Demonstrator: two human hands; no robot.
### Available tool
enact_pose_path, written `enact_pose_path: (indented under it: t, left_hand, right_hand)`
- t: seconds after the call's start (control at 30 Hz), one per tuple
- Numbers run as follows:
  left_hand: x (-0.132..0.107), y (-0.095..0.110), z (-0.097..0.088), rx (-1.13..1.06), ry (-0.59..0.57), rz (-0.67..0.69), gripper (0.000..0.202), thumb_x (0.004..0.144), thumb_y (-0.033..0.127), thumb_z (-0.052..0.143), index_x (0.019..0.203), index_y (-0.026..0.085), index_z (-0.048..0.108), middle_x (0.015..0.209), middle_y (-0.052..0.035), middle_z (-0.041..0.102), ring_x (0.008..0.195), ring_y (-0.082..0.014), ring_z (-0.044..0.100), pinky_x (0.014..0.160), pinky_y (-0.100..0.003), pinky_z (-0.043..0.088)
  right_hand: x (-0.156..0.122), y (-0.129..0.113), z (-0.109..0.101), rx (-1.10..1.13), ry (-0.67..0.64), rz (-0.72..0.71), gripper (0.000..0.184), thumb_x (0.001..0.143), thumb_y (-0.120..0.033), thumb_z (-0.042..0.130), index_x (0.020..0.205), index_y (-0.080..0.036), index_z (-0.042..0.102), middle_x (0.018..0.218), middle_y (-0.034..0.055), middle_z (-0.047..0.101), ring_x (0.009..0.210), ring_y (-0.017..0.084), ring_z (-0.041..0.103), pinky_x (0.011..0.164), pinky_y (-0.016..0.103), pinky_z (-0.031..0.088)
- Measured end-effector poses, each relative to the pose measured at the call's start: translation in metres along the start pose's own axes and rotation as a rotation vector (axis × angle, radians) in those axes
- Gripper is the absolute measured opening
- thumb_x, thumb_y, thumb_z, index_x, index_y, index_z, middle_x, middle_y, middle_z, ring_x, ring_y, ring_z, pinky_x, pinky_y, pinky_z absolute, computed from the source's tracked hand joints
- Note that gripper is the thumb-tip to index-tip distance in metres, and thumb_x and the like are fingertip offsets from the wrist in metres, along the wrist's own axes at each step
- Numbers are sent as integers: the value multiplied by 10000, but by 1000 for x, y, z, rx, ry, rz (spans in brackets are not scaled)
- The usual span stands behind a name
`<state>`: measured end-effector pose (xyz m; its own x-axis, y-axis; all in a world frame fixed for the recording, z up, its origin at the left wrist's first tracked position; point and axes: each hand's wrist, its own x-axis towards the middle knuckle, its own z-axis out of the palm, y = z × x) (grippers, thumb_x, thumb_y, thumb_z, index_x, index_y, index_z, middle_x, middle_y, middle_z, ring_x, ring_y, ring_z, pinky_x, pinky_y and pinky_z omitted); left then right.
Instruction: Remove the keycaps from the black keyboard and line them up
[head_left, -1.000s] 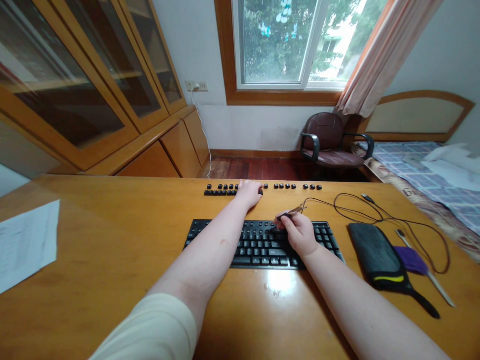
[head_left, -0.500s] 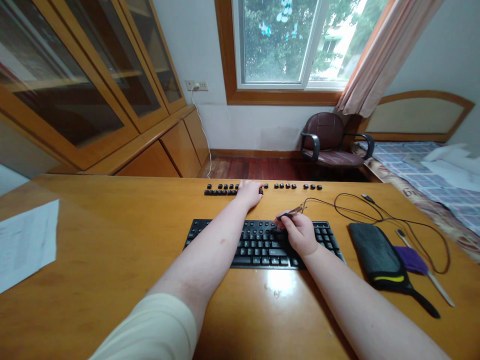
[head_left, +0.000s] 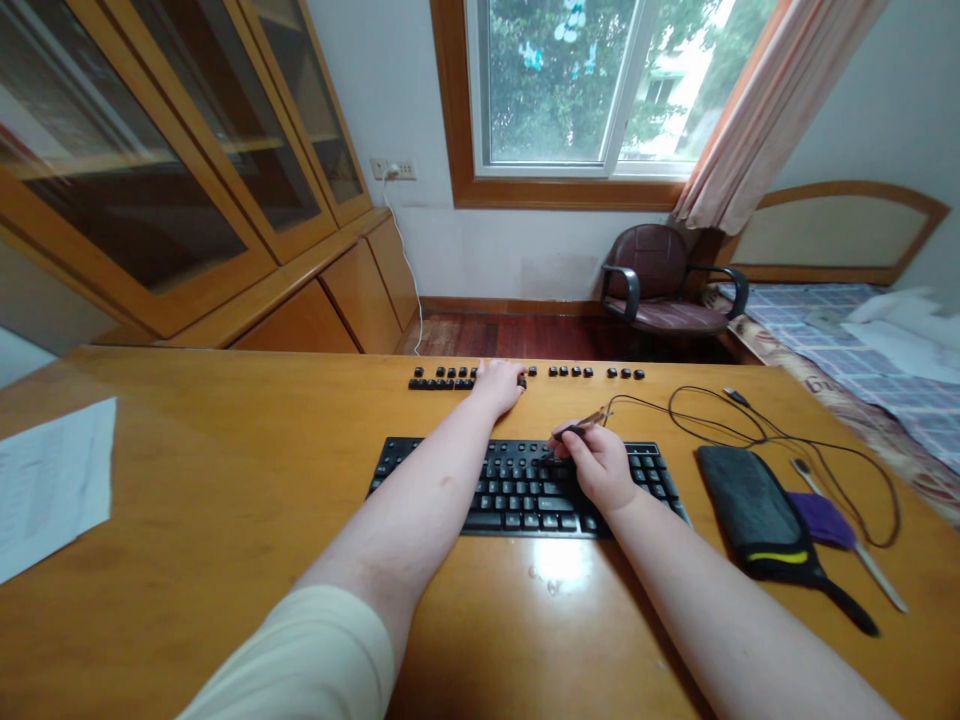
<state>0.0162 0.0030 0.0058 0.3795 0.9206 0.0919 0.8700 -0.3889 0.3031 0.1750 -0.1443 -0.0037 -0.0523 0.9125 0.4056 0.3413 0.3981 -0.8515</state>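
On the desk's far side, my left hand (head_left: pixel 498 384) lies palm down over a row of loose black keycaps (head_left: pixel 442 384), its fingers apart and partly hidden; a fingertip is close to a single keycap (head_left: pixel 532 371). Over the upper right part of a black keyboard (head_left: pixel 517 500), my right hand (head_left: pixel 600 465) is closed around a thin tool (head_left: pixel 597 418) with slim prongs pointing up and right. The tool's lower end is at the keys and hard to make out. Part of the keyboard's left side is hidden by my left forearm. Small bare spots show in its upper key rows.
Further keycaps (head_left: pixel 576 372) stand along the desk's far edge. To the right lie a coiled cable (head_left: pixel 757 437), a dark grey pouch (head_left: pixel 754 510), a purple cloth (head_left: pixel 823 520) and a brush with a pale handle (head_left: pixel 881 578). Paper sheets (head_left: pixel 56 490) lie on the left.
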Motion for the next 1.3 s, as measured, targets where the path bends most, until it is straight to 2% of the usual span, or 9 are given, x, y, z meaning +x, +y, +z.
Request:
enact_pose_path:
  t: [0.5, 0.6, 0.7, 0.8, 0.87, 0.97, 1.07, 1.17, 1.3]
  left_hand:
    - [-4, 2, -3, -23, 41, 23, 445, 701, 272, 656, 1140, 271, 588, 1113, -56, 628, 1130, -285, 468, 1051, -594, 163]
    - [-5, 9, -18, -40, 109, 56, 454, 713, 290, 653, 1159, 260, 572, 1179, -64, 586, 1153, -279, 450, 1055, -566, 194]
    - [-12, 19, -42, -62, 176, 64, 377, 759, 293, 610, 1130, 234, 590, 1166, -66, 588, 1123, -252, 481, 1044, -466, 286]
    - [-33, 29, -62, -102, 234, 114, 335, 778, 287, 588, 1104, 213, 598, 1144, -67, 595, 1087, -230, 509, 992, -380, 366]
    - [-55, 35, -65, -143, 243, 147, 314, 793, 291, 571, 1094, 205, 600, 1125, -64, 602, 1066, -222, 523, 971, -362, 388]
    - [-92, 43, -53, -225, 165, 175, 271, 802, 287, 563, 1051, 197, 619, 1081, -60, 624, 1032, -209, 548, 951, -343, 410]
    - [-120, 49, -32, -290, 80, 215, 272, 816, 271, 543, 1074, 207, 604, 1062, -49, 634, 989, -195, 571, 904, -324, 443]
    - [-130, 51, -17, -292, 41, 240, 297, 808, 266, 557, 1097, 201, 585, 1067, -53, 635, 997, -201, 569, 903, -328, 445]
    - [-126, 51, -11, -281, -15, 235, 390, 792, 279, 577, 1169, 185, 544, 1093, -73, 629, 998, -216, 572, 899, -339, 447]
  right_hand:
    - [0, 1, 0, -3, 4, 19, 282, 881, -386, 456, 817, -187, 645, 733, 69, 676, 668, 192, 647, 647, 320, 523]
    - [-2, 2, 0, -15, 40, 21, 292, 874, -402, 461, 814, -184, 645, 728, 73, 678, 662, 194, 644, 642, 324, 519]
    - [0, -2, -5, -56, 156, 15, 302, 870, -416, 461, 829, -178, 643, 700, 70, 667, 646, 193, 630, 645, 330, 508]
    - [9, -15, -18, -62, 254, 16, 309, 874, -418, 448, 821, -170, 624, 673, 56, 635, 607, 169, 604, 622, 313, 492]
    - [18, -26, -29, -56, 235, 41, 300, 869, -421, 454, 854, -163, 607, 678, 43, 617, 566, 146, 582, 583, 291, 481]
    - [25, -35, -41, -129, 69, 89, 280, 851, -411, 482, 923, -160, 584, 645, 19, 601, 551, 140, 581, 583, 283, 474]
    - [21, -27, -45, -273, -48, 108, 256, 801, -410, 549, 885, -171, 586, 664, 26, 623, 576, 157, 592, 588, 290, 466]
    - [13, -15, -44, -372, -90, 100, 223, 785, -403, 572, 825, -185, 582, 725, 38, 645, 631, 172, 598, 618, 299, 460]
    - [11, -11, -40, -393, -181, 59, 186, 861, -339, 458, 828, -187, 561, 669, 23, 617, 643, 174, 581, 644, 304, 445]
